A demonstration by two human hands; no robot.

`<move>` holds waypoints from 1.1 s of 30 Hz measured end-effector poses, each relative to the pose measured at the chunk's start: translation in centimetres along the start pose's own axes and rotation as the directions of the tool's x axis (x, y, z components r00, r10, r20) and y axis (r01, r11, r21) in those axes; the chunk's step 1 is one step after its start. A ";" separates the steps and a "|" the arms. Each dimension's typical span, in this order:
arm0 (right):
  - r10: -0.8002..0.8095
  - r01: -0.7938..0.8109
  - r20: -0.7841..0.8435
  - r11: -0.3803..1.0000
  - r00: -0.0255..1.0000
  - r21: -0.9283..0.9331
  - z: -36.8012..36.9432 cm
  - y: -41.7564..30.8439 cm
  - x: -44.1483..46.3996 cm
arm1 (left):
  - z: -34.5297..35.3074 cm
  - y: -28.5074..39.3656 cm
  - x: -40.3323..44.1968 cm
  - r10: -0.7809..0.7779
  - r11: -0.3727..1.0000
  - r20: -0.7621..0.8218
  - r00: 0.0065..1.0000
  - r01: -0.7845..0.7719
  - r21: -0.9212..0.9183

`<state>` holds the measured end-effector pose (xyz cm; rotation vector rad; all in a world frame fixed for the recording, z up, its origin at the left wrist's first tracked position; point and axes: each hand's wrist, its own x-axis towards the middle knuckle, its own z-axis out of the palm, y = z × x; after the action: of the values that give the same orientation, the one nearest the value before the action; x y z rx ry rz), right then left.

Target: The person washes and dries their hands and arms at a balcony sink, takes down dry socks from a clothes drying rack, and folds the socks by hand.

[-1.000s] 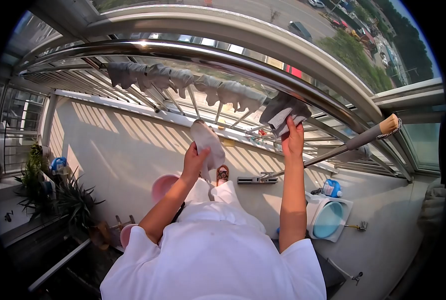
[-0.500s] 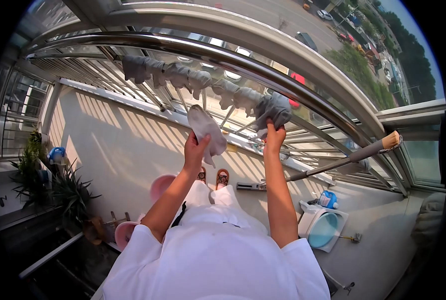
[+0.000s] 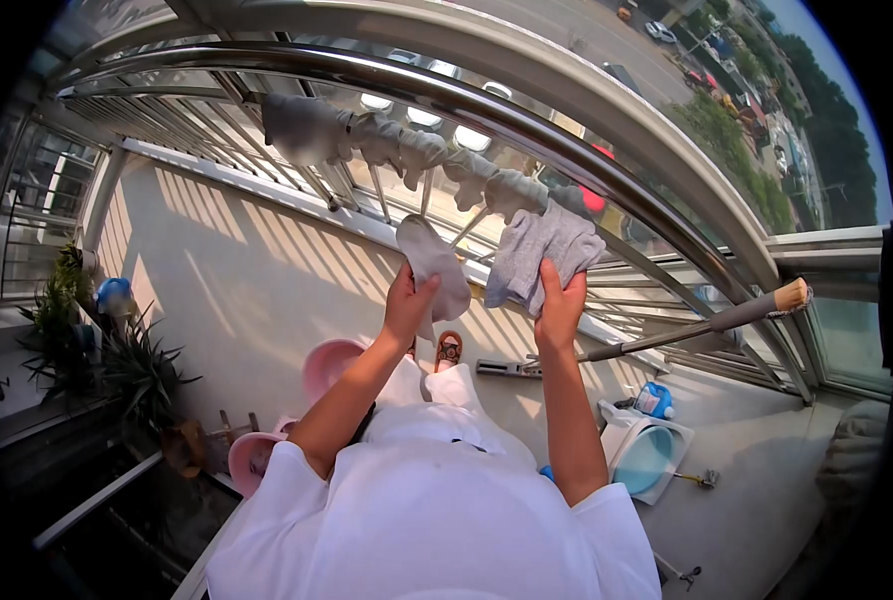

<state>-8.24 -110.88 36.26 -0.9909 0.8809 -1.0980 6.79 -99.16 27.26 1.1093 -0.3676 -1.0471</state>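
Right grip [image 3: 561,304] pinches rumpled heather-grey cloth [image 3: 539,244], spread wider than moments ago, more surface workable; left grip [image 3: 408,305] holds limp, elongated whitish cloth [image 3: 437,262].

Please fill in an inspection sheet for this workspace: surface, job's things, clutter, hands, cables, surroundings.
Surface: pale floor, striped with light and shadow.
Job's things: thin whitish fabric piece; crumpled light-grey cloth; row of greyish fabric pieces along the polished metal railing.
Clutter: large pink round basin, light-blue round basin, blue plastic bottle, grey-handled flat mop.
Hands: left hand holds the whitish piece; right hand holds the light-grey cloth.
Cables: nothing seen.
Surroundings: spiky dark-green plant; outside, a grey road and white car.
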 end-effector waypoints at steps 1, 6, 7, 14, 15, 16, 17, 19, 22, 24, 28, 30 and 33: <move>0.039 -0.040 0.081 0.999 0.996 0.007 1.0 -0.1 -1.0 | 0.2 -0.4 -0.1 -0.076 0.993 0.014 0.997 0.077 -0.091; 0.112 0.048 0.355 0.910 0.928 -0.412 2.4 3.6 -3.9 | 1.7 2.5 -1.0 -0.310 0.727 0.182 0.933 0.356 -0.587; 0.060 0.166 0.406 0.851 0.912 -0.499 2.6 4.5 -4.3 | 1.4 2.7 -1.1 -0.335 0.664 0.200 0.921 0.381 -0.644; 0.148 0.169 0.452 0.791 0.880 -0.588 0.3 4.9 -4.1 | 0.8 0.8 -1.7 -0.268 0.925 -0.059 0.961 0.240 -0.294; 0.169 0.034 0.388 0.886 0.906 -0.463 -0.7 4.8 -2.6 | 0.6 0.8 -1.6 -0.263 0.930 -0.100 0.960 0.225 -0.291; 0.092 0.008 0.181 0.872 0.979 -0.490 -1.5 4.7 -0.7 | 0.2 1.0 -1.7 -0.260 0.935 -0.142 0.955 0.213 -0.282; 0.005 -0.022 -0.036 0.862 0.999 -0.507 -2.3 4.8 1.6 | -0.4 1.3 -1.7 -0.256 0.942 -0.183 0.949 0.202 -0.268; -0.244 0.052 -0.228 0.781 0.943 -0.622 -4.4 7.0 6.0 | -1.7 1.5 -1.5 -0.248 0.948 -0.210 0.946 0.192 -0.253; -0.171 -0.129 -0.453 0.819 0.875 -0.559 -2.7 8.7 8.3 | -3.0 1.8 -1.7 -0.234 0.949 -0.230 0.945 0.171 -0.263; -0.247 -0.116 -0.482 0.787 0.841 -0.606 -2.1 9.8 8.5 | -3.9 1.4 -1.9 -0.215 0.958 -0.232 0.949 0.159 -0.240; -0.205 -0.115 -0.519 0.848 0.830 -0.518 -2.0 11.0 8.5 | -5.0 0.8 -2.1 -0.227 0.959 -0.241 0.944 0.175 -0.221; -0.211 0.012 -0.466 0.919 0.859 -0.394 -2.1 11.3 8.9 | -5.1 1.0 -2.2 -0.216 0.961 -0.234 0.948 0.164 -0.225; -0.144 0.036 -0.325 0.947 0.935 -0.319 -3.1 10.4 9.4 | -5.4 1.4 -2.2 -0.205 0.964 -0.225 0.952 0.157 -0.215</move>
<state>-5.91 -118.98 24.65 -1.1220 1.3349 -1.2612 10.21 -94.27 26.61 1.0947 0.0373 -1.0671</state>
